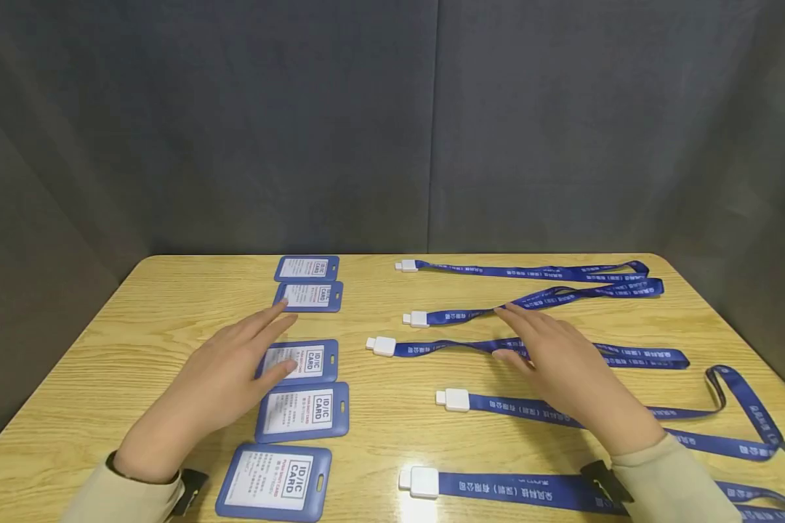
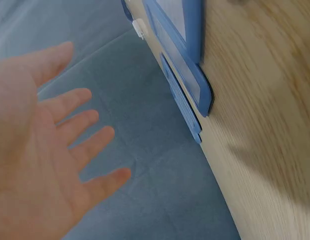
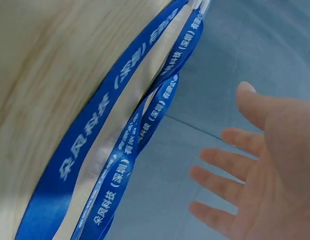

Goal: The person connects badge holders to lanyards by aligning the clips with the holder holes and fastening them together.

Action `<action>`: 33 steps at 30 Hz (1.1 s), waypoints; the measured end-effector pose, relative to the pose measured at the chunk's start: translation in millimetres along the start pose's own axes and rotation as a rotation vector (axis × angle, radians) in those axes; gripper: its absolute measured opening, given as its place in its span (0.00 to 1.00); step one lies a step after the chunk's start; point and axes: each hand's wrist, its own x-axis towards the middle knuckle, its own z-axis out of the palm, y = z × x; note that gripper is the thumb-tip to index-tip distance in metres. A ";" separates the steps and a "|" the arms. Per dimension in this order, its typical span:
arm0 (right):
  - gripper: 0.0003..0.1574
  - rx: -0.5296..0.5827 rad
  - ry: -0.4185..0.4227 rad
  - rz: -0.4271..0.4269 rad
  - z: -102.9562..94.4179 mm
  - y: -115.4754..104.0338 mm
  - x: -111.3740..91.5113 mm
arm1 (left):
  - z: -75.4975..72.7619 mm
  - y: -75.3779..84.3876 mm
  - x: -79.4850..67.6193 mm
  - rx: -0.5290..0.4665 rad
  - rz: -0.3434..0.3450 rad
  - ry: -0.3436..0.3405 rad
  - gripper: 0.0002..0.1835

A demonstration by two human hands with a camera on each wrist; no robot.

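Note:
My left hand [image 1: 225, 374] hovers above the column of blue badge holders, its fingers spread and holding nothing. Nearest to it in the head view is a badge holder [image 1: 314, 361], partly covered by the thumb and fingers. In the left wrist view the left palm [image 2: 40, 165] shows bare, apart from the holders [image 2: 182, 65]. My right hand [image 1: 562, 363] is over the blue lanyards, also with nothing in it. Below it lies a lanyard [image 1: 432, 349] with a white clip, partly hidden by the hand. The right wrist view shows the right fingers [image 3: 222, 185] extended, away from the lanyard straps [image 3: 120, 185].
Several badge holders [image 1: 305, 412] form a column on the left of the wooden table [image 1: 379, 428]. Several lanyards [image 1: 530, 272] lie across the right side, white clips facing left. A lanyard loop [image 1: 752, 407] reaches the right edge. A dark grey curtain [image 1: 301, 131] stands behind the table.

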 end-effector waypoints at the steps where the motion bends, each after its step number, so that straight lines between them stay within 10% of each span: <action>1: 0.39 0.002 0.002 -0.009 -0.2 -1.0 0.1 | 0.4 0.4 0.0 -0.011 0.004 -0.004 0.33; 19: 0.19 0.037 0.039 -0.178 -1.6 -37.8 -2.7 | 0.9 17.9 -1.4 -0.105 -0.026 -0.124 0.10; 33: 0.13 0.097 -0.011 -0.299 1.1 -72.0 -10.5 | 1.7 40.6 -8.3 -0.128 -0.001 -0.160 0.11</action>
